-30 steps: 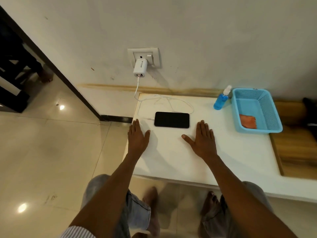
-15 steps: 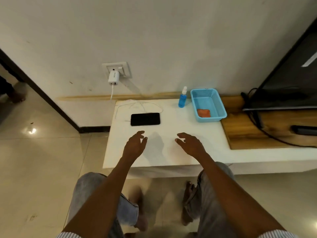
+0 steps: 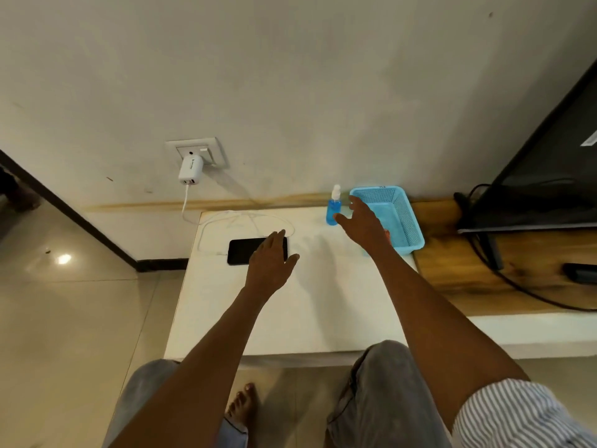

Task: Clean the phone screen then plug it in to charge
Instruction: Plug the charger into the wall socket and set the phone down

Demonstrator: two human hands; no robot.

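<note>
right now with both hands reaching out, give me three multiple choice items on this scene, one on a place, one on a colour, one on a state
1. Where does the blue spray bottle stand?
A. just left of the light blue plastic basket
B. inside the basket
C. on the floor

2. What colour is the wall charger?
A. black
B. white
C. red

3. How is the right hand?
A. gripping the flat black phone
B. clenched in a fist
C. open, holding nothing

Answers: 1 A, the bottle stands on the table against the basket's left side; 2 B, its body is white; 3 C, its fingers are spread near the bottle.
</note>
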